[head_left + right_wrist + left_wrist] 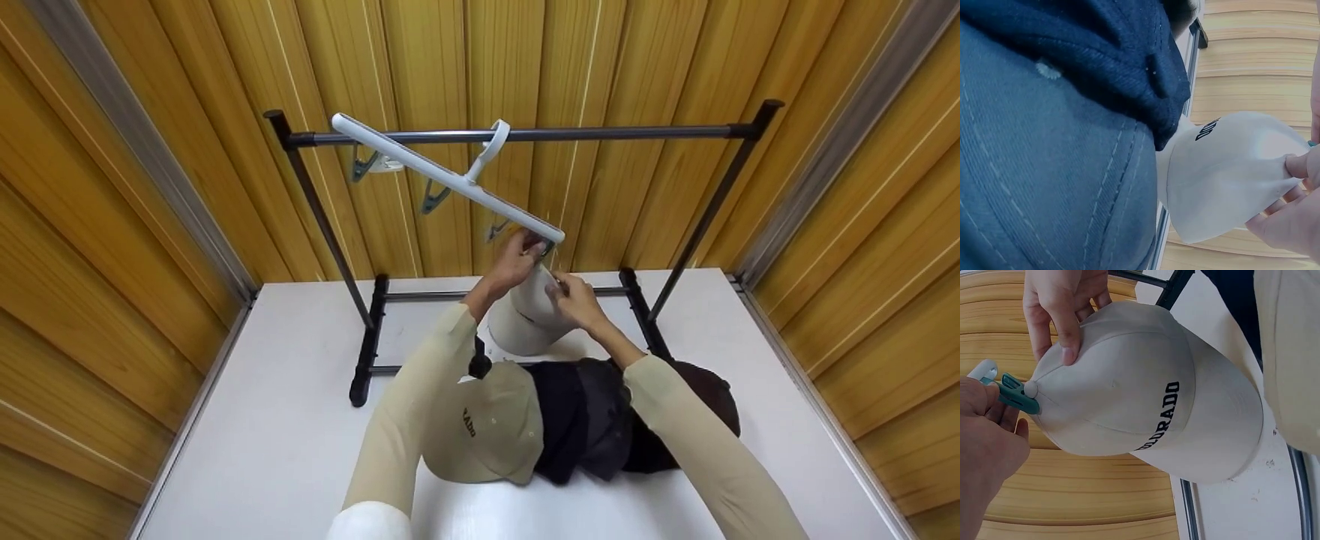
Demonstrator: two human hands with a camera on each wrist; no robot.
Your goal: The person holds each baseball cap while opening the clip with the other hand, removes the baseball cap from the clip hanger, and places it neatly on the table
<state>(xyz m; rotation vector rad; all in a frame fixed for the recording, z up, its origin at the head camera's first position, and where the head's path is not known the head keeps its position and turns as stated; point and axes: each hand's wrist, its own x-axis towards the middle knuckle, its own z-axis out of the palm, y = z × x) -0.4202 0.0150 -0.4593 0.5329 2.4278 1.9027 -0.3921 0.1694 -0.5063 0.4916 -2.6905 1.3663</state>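
Observation:
A white baseball cap point(529, 322) with black lettering hangs crown-up below the low end of a white clip hanger point(450, 180). My left hand point(516, 261) is at that end, its fingers pinching a green clip point(1019, 398). The clip's tip lies right at the button on top of the crown in the left wrist view. My right hand point(576, 298) holds the crown of the cap, thumb on the outside, as the right wrist view also shows. The hanger's hook is over the rack's rail point(615, 133), and the hanger tilts down to the right.
On the white floor point(300, 450) in front lie a beige cap point(487, 424) and several dark caps point(585, 412) in a row. Other clips point(433, 196) dangle from the hanger. The black rack point(322, 217) stands against wood-patterned panels point(427, 60).

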